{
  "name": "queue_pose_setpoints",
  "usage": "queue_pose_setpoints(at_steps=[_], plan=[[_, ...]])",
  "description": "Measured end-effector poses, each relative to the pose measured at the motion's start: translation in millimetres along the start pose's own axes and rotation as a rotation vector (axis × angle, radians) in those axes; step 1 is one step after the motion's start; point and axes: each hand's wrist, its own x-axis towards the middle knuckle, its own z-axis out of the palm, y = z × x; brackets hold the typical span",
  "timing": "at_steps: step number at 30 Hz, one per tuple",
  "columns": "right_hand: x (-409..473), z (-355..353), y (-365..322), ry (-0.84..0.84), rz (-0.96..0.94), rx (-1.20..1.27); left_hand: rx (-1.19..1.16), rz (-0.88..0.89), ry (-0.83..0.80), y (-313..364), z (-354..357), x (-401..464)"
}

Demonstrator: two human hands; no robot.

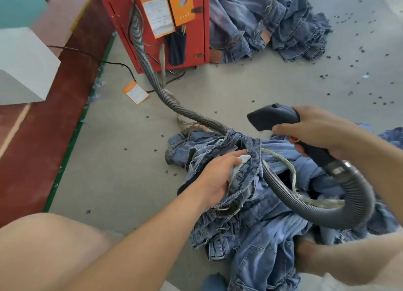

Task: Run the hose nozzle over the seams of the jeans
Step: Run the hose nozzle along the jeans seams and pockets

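A pile of blue jeans (pixel 257 221) lies on the floor in front of me. My left hand (pixel 218 177) grips a bunched part of the jeans with a white pocket lining showing. My right hand (pixel 320 131) holds the black hose nozzle (pixel 272 117), lifted above the denim, its mouth pointing left and not touching the fabric. The grey ribbed hose (pixel 196 116) runs from the nozzle handle, loops over the jeans and leads back to a red machine (pixel 200 39).
A second heap of jeans (pixel 272 22) lies behind the red machine. Dark lint bits (pixel 349 77) dot the grey floor. An orange tag (pixel 135 92) and black cable (pixel 87 55) lie at left, near a white block (pixel 24 66). My bare knee (pixel 50 247) fills the lower left.
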Motion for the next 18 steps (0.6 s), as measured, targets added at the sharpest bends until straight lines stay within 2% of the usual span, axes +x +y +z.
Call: queue_pose_setpoints(at_steps=[3,5,7,9,12,14,15,16,18], plan=[[-8.5,7.1,-17.3,-0.180,-0.086,-0.252,0.115,0.065,0.044,0.8,-2.2,0.5],[-2.9,25.1,-29.5,-0.148,-0.140,-0.491,0.304,0.093,0.081,-3.3,-4.7,-0.5],[7.2,37.8,-36.0,-0.037,-0.137,-0.629,0.447,0.081,0.044,-9.7,-7.6,0.2],[15.2,34.7,-33.9,0.068,-0.100,-0.546,0.422,0.072,0.019,-10.8,-10.4,2.2],[17.4,14.0,-23.6,0.154,-0.092,-0.169,-0.025,0.092,0.005,1.9,-25.9,8.1],[12.7,6.5,-15.8,0.161,-0.122,-0.051,-0.300,0.096,0.124,14.8,-45.3,13.8],[9.0,6.0,-11.7,0.156,-0.134,-0.035,-0.328,0.085,0.223,19.1,-54.6,15.7],[5.1,7.9,-7.6,0.151,-0.139,-0.038,-0.259,0.064,0.333,21.1,-62.5,16.1],[-1.2,13.2,0.7,0.144,-0.144,-0.094,0.102,-0.041,0.479,13.9,-73.6,14.4]])
